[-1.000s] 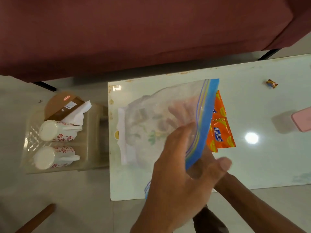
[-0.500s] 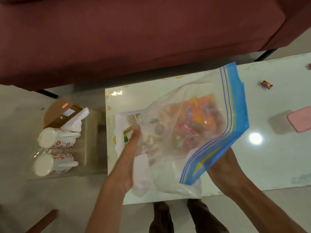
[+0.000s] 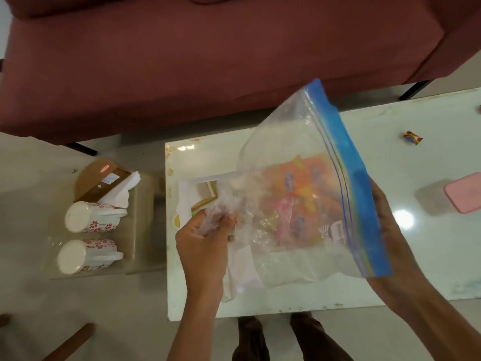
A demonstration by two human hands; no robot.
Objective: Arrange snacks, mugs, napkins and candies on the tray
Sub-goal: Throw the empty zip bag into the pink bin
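I hold a large clear zip bag (image 3: 299,157) with a blue seal strip above the white tray (image 3: 187,194) on the glass table. My left hand (image 3: 205,243) bunches the bag's bottom corner. Behind the seal edge, my right hand (image 3: 390,246) grips the bag. Orange snack packets (image 3: 299,188) and pink wrappers show blurred through the plastic, and I cannot tell whether they lie inside the bag or under it. Two white mugs with red flowers (image 3: 91,217) (image 3: 86,256) lie on their sides on a low clear stool at the left. White napkins (image 3: 119,194) rest beside them.
A brown box (image 3: 101,178) sits behind the napkins. One wrapped candy (image 3: 412,138) lies on the table (image 3: 390,157) at the far right, with a pink container (image 3: 463,191) by the right edge. A maroon sofa (image 3: 208,61) fills the background. My feet are below the table edge.
The bag went from hanging edge-on to being spread and tilted higher. My left hand moved from its mouth to the bottom corner and bunched it; my right hand now grips behind the seal edge.
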